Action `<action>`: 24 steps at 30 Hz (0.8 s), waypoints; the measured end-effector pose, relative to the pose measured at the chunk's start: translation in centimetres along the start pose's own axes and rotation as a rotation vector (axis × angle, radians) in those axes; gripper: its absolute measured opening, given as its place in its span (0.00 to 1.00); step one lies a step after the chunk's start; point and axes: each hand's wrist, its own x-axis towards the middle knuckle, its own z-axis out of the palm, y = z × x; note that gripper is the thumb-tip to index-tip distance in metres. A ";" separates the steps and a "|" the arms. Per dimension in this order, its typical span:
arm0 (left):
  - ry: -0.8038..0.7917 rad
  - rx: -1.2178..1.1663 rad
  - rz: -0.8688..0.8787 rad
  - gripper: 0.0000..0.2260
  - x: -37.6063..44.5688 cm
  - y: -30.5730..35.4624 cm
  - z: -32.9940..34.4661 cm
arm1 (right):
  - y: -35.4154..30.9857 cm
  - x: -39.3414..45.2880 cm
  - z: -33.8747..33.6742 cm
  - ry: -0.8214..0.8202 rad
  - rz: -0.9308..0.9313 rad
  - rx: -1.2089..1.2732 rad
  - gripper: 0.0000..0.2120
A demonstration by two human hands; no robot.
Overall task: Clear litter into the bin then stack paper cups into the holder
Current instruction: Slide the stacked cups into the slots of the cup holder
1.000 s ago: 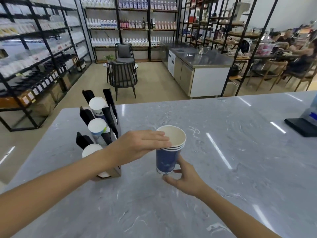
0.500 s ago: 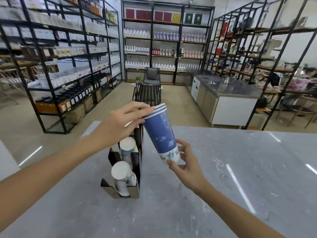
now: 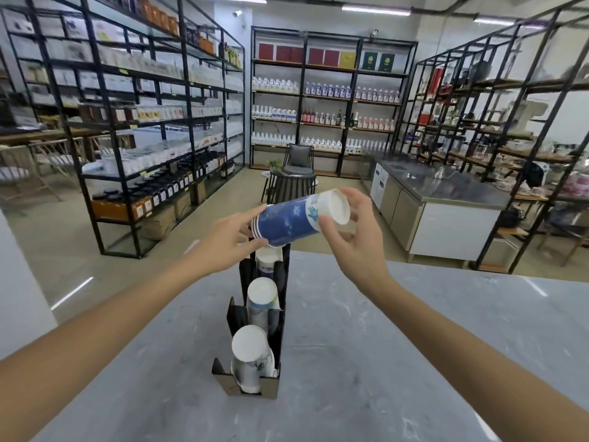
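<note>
Head view shows the stack of blue paper cups (image 3: 291, 222) held in the air, lying almost on its side, just above the far end of the black cup holder (image 3: 255, 317) that stands on the grey marble-look counter (image 3: 398, 362). The left hand (image 3: 234, 239) grips the stack at the rims, fingers curled around the open mouths, and the right hand (image 3: 350, 231) pinches the white bottom end between thumb and fingers. I judge the main risk is that the nested cups slide apart: they are thin, smooth paper with a slight cone shape, only pushed one into another, so a tilt toward the rims with a loose grip may let one slip out and fall to the floor beyond the counter edge. A second risk is the holder itself; it looks like light folded sheet, narrow and long, with three sloped slots, and each slot already shows a white cup bottom (image 3: 249, 344). If the stack is pressed in at a wrong angle, the holder may tip or skate on the polished stone, which looks glossy and hard. Too strong a squeeze may also dent the soft walls of the cups. No bin and no litter appear in this view, so I cannot tell where they are.
</note>
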 end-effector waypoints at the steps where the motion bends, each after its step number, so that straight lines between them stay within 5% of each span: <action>1: -0.013 -0.010 -0.020 0.32 0.2 -0.3 0.1 | -0.3 0.8 0.4 -0.019 -0.026 -0.038 0.23; 17: -0.162 -0.026 -0.148 0.21 0.3 -4.1 2.1 | -1.0 5.2 4.7 -0.223 -0.196 -0.429 0.23; 24: -0.204 -0.249 -0.353 0.30 0.6 -5.0 3.2 | -0.2 5.0 5.9 -0.319 -0.198 -0.464 0.24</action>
